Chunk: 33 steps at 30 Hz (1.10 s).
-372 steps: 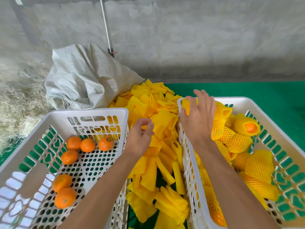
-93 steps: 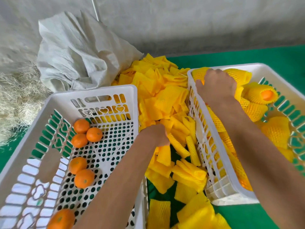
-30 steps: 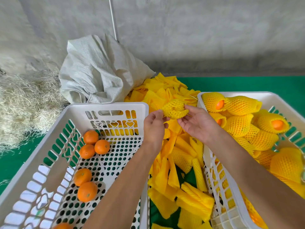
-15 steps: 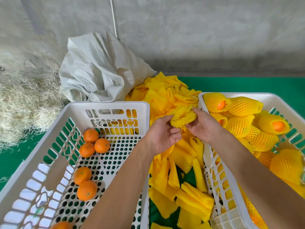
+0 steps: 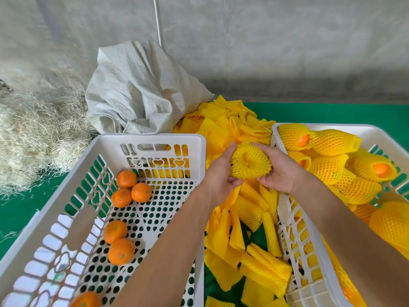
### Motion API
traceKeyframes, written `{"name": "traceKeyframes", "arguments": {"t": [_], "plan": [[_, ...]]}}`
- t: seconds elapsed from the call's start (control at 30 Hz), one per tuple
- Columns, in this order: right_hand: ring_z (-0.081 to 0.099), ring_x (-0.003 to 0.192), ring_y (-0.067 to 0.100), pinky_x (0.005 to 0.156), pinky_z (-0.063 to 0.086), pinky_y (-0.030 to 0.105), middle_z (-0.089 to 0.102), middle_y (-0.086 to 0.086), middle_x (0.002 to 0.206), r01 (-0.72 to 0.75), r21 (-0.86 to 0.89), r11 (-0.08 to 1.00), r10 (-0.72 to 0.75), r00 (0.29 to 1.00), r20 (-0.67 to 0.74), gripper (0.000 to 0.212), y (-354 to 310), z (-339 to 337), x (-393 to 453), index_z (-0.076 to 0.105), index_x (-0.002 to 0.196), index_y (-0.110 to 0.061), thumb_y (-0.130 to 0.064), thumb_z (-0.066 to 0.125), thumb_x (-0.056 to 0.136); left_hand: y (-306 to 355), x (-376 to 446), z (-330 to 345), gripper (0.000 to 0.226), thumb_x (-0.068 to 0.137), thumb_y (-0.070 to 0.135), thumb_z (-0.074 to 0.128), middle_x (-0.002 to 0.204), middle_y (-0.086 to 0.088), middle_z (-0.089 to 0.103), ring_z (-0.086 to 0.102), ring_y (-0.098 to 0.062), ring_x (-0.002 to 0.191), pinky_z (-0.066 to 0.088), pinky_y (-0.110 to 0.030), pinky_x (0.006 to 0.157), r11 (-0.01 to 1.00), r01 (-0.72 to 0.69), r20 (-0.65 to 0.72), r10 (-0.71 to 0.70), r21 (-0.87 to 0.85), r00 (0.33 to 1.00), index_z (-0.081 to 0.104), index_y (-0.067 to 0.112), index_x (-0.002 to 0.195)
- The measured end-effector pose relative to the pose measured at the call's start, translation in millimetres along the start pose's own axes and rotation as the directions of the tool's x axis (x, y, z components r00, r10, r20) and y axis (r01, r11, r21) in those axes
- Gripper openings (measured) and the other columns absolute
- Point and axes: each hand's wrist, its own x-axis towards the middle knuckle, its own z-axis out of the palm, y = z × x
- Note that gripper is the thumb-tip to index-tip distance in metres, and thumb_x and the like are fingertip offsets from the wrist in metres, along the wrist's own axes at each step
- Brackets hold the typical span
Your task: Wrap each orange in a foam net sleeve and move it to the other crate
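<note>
1. Head view, looking down between two white crates, with a foam net sleeve (image 5: 250,161) held up in the middle as the landmark.
2. Left hand (image 5: 220,173) cupped against the sleeve's left side, thumb hidden behind it; right hand (image 5: 280,171) curled round its right side. Both gripping it, stretching the mouth into a round opening, likely to take a fruit.
3. No fruit visible inside the sleeve.
4. Left of the sleeve: the left crate (image 5: 141,138), holding bare oranges (image 5: 131,189) in loose clusters, waiting for wrapping.
5. Right of the sleeve: the right crate (image 5: 285,209), piled with wrapped oranges (image 5: 332,169).
6. Below and behind the sleeve: a heap of flat spare sleeves (image 5: 254,220) on green matting, within easy reach of either hand.
7. Behind the sleeve, further left: a crumpled white sack (image 5: 141,89).
</note>
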Motion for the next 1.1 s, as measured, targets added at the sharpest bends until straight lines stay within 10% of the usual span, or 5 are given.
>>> {"name": "traceKeyframes", "arguments": {"t": [0.23, 0.57, 0.67, 0.8, 1.1], "plan": [[0.069, 0.117, 0.028, 0.089, 0.060, 0.040, 0.070, 0.010, 0.129, 0.101, -0.111, 0.989, -0.081, 0.981, 0.175, 0.052, 4, 5, -2, 0.069, 0.131, -0.024, -0.054, 0.072, 0.089, 5, -3, -3, 0.047, 0.103, 0.049, 0.058, 0.132, -0.008, 0.072, 0.065, -0.026, 0.127, 0.047, -0.044, 0.115, 0.991, -0.053, 0.120, 0.067, -0.119, 0.990, 0.064, 0.017, 0.137], [0.065, 0.124, 0.024, 0.103, 0.052, 0.045, 0.068, 0.007, 0.134, 0.288, -0.052, 0.956, -0.279, 0.951, 0.132, 0.051, 15, 1, 9, 0.056, 0.142, -0.020, -0.041, 0.061, 0.096, 29, 5, -39, 0.036, 0.103, 0.017, 0.064, 0.128, -0.012, 0.070, 0.071, -0.026, 0.114, 0.061, -0.037, 0.093, 0.870, -0.386, -0.114, 0.369, -0.306, 0.922, 0.061, 0.001, 0.135], [0.069, 0.117, 0.024, 0.101, 0.054, 0.048, 0.072, 0.007, 0.127, 0.325, -0.266, 0.907, -0.315, 0.946, 0.080, 0.043, 20, 0, 17, 0.067, 0.129, -0.018, -0.041, 0.067, 0.093, 37, 1, -71, 0.025, 0.106, 0.021, 0.061, 0.125, -0.007, 0.068, 0.066, -0.025, 0.119, 0.057, -0.042, 0.102, 0.773, -0.528, -0.180, 0.609, 0.351, 0.772, 0.064, 0.007, 0.126], [0.073, 0.104, 0.018, 0.090, 0.058, 0.042, 0.077, 0.001, 0.105, 0.390, -0.496, 0.776, -0.436, 0.900, 0.025, 0.030, 27, 1, 23, 0.076, 0.097, -0.022, -0.050, 0.068, 0.093, 27, 5, -141, 0.042, 0.103, 0.025, 0.059, 0.144, -0.013, 0.050, 0.047, -0.036, 0.131, 0.041, -0.048, 0.109, 0.090, 0.003, -0.061, 0.646, 0.996, 0.760, 0.051, 0.015, 0.143], [0.070, 0.080, 0.005, 0.066, 0.052, 0.013, 0.076, 0.004, 0.089, 0.509, -0.613, 0.604, -0.553, 0.822, 0.137, 0.032, 34, 3, 23, 0.069, 0.095, -0.008, -0.039, 0.064, 0.099, -9, 20, -244, 0.080, 0.089, 0.015, 0.066, 0.158, -0.011, 0.029, 0.027, -0.041, 0.147, 0.022, -0.066, 0.119, -0.270, 0.481, -0.335, 0.446, 0.834, 0.830, 0.026, 0.032, 0.156]]}}
